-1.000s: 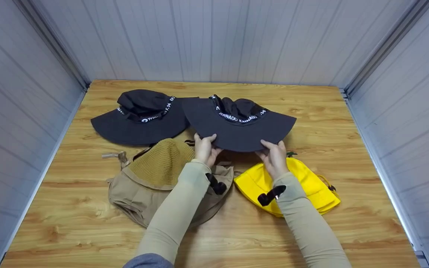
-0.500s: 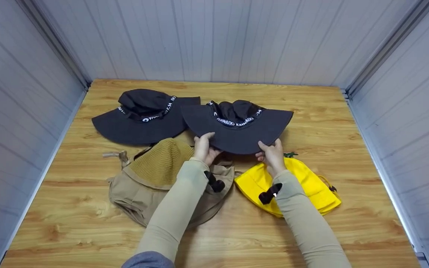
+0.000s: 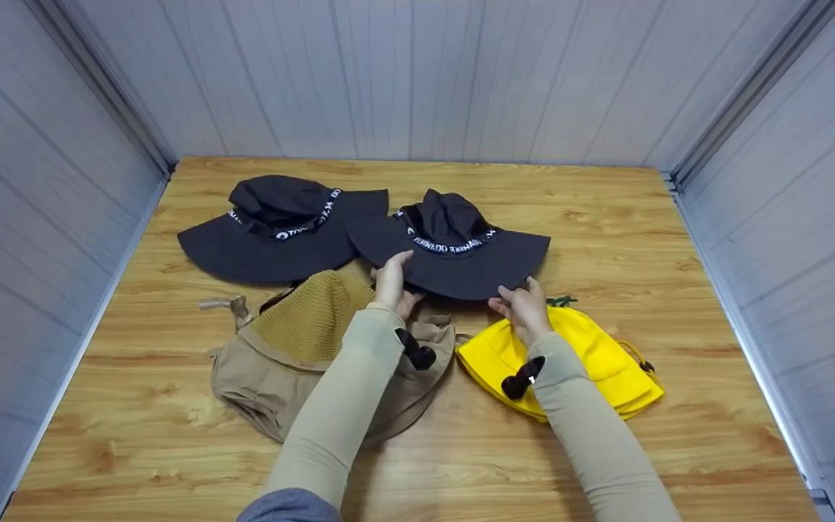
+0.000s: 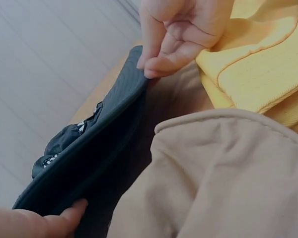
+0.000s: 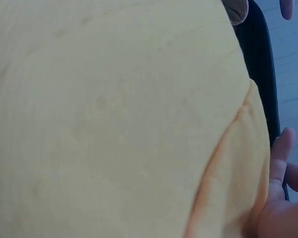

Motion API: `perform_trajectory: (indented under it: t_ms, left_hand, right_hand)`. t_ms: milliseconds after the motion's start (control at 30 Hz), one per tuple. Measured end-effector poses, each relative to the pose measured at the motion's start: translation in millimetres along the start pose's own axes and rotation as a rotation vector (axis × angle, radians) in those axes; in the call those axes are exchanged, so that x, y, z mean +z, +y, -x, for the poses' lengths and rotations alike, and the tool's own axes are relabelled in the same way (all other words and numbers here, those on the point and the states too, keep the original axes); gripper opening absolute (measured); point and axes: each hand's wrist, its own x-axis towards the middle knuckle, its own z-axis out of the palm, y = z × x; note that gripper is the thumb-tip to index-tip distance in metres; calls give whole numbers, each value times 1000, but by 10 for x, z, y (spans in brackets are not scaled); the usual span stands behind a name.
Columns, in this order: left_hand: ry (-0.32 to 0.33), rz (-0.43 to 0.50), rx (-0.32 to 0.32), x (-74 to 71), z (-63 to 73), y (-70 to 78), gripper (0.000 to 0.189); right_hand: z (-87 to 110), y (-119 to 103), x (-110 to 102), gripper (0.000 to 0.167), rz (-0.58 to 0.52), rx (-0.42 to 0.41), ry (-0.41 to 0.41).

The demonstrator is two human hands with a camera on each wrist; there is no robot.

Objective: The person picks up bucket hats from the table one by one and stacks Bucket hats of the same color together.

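Note:
Both hands hold the near brim of a black bucket hat [image 3: 461, 272], whose white-lettered band faces up around a crumpled crown. My left hand [image 3: 394, 284] grips the brim's left front, thumb on top and fingers beneath. At the right front, my right hand [image 3: 526, 308] pinches the brim edge between thumb and fingers. In the left wrist view, the right hand [image 4: 181, 37] pinches one end of the tilted brim [image 4: 97, 131], and left fingers [image 4: 49, 223] show under the other end. A yellow hat [image 5: 114, 114] fills most of the right wrist view.
A second black hat [image 3: 272, 254] lies at the back left, its brim meeting the held one. Below the left forearm is a tan hat [image 3: 301, 348] with a mustard knitted crown. The yellow hat [image 3: 599, 355] lies under the right wrist. Panel walls [image 3: 410, 80] enclose the wooden table [image 3: 135, 449].
The held black hat has shifted left and its brim has come down a little toward the table. Both hands moved slightly left with it. The other hats stay put.

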Motion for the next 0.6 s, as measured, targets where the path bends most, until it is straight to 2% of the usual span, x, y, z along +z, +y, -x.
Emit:
perform_trajectory:
  t_ms: [167, 433, 600]
  left_hand:
    - [55, -12, 32, 2, 34, 38, 103]
    - [101, -154, 145, 36, 63, 109, 101]
    - [112, -230, 170, 19, 71, 178, 95]
  right_hand:
    - [-19, 12, 10, 82, 10, 12, 23]
    - [-30, 41, 1, 79, -9, 24, 2]
    - [-34, 43, -6, 77, -26, 38, -8]
